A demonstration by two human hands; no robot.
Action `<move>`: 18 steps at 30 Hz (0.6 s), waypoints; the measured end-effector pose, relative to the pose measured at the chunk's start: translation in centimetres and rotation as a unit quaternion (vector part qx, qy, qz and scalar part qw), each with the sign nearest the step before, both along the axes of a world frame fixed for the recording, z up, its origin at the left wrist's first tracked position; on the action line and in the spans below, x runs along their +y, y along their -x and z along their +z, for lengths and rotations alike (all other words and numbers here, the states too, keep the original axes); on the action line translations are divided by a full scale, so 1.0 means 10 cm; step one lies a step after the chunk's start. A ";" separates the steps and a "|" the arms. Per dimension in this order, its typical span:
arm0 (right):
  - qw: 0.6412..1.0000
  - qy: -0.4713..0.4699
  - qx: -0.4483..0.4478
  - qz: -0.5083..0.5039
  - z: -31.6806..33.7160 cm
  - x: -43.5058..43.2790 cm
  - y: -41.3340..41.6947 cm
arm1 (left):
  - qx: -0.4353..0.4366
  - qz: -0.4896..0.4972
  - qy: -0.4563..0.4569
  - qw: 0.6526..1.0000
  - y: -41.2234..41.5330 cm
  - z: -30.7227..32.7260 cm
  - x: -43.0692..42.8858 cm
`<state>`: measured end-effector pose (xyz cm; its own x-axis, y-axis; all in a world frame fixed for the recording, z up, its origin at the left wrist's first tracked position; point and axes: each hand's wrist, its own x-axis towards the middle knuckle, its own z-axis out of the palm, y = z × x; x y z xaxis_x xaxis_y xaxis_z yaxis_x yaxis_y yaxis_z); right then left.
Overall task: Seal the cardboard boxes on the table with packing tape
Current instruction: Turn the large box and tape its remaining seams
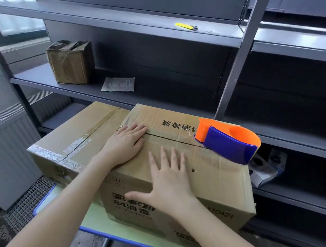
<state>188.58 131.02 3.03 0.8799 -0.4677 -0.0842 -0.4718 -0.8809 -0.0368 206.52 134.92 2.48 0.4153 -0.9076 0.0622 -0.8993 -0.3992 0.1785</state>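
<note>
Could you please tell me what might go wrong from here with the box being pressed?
1. The tape dispenser sits near the right edge of the printed box; a nudge might knock it off.
2. A dark gap shows along the seam beyond the left hand, so the tape there may bond poorly unless pressed.
</note>
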 end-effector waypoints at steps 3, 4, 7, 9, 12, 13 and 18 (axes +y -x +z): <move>0.999 0.031 -0.016 0.015 -0.04 -0.02 0.02 | 0.001 -0.003 -0.001 1.000 0.02 0.02 0.00; 0.999 0.030 -0.026 0.020 -0.04 -0.04 0.04 | 0.003 -0.003 -0.003 1.000 0.03 0.03 0.01; 0.998 0.034 -0.025 0.045 -0.03 -0.13 0.13 | 0.006 0.002 -0.010 1.000 0.11 0.04 0.05; 0.997 0.037 -0.015 0.072 -0.01 -0.22 0.25 | 0.005 0.012 -0.018 1.000 0.22 0.06 0.09; 0.989 0.042 -0.007 0.139 0.02 -0.48 0.54 | -0.058 0.035 -0.031 0.997 0.48 0.10 0.16; 0.987 0.026 -0.012 0.157 0.05 -0.58 0.65 | -0.086 0.030 -0.021 0.996 0.56 0.10 0.19; 0.991 -0.043 -0.032 0.121 0.21 -0.69 0.90 | -0.052 -0.042 0.091 0.994 0.61 0.06 0.27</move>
<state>179.59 124.16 5.18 0.9701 -0.2364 -0.0557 -0.2420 -0.9601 -0.1401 200.41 137.61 3.06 0.3219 -0.9084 0.2669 -0.9453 -0.2924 0.1448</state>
